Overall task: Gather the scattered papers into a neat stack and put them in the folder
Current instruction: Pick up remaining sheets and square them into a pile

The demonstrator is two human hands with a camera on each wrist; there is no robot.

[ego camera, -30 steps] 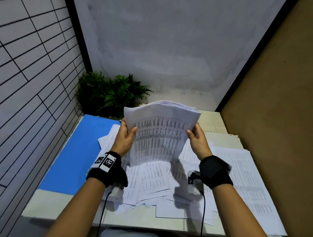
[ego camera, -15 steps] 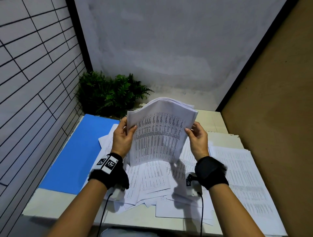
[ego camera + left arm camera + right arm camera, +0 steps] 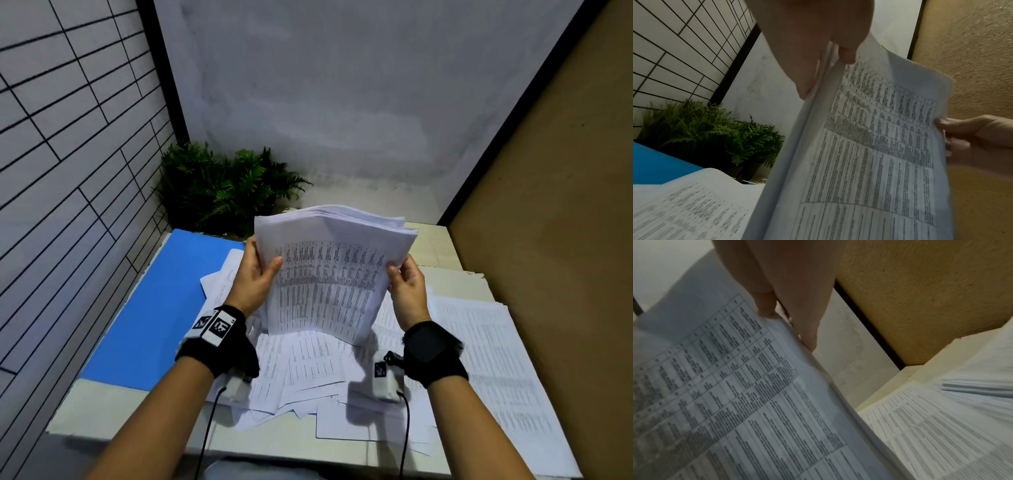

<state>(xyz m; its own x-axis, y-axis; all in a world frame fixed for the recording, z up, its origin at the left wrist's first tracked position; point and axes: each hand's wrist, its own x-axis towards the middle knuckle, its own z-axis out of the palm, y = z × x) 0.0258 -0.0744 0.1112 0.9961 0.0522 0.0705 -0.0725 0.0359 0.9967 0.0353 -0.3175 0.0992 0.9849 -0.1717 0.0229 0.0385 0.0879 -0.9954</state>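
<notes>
I hold a thick bundle of printed papers (image 3: 329, 277) upright above the table, its top curling back. My left hand (image 3: 257, 274) grips the bundle's left edge, thumb on the front sheet; the left wrist view shows that hand (image 3: 818, 53) pinching the paper bundle (image 3: 875, 154). My right hand (image 3: 404, 281) grips the right edge, and in the right wrist view this hand (image 3: 789, 308) clamps the sheets' (image 3: 731, 394) edge. More loose papers (image 3: 308, 370) lie spread on the table below. The blue folder (image 3: 150, 308) lies flat at the left.
A green plant (image 3: 222, 188) stands in the back left corner behind the folder. A tiled wall (image 3: 68, 171) runs along the left, a brown wall (image 3: 548, 205) along the right. Another spread of sheets (image 3: 496, 359) covers the table's (image 3: 113, 411) right side.
The bundle has tilted slightly and shifted a little between my hands; both hands keep their grip on its side edges. The papers on the table lie as before.
</notes>
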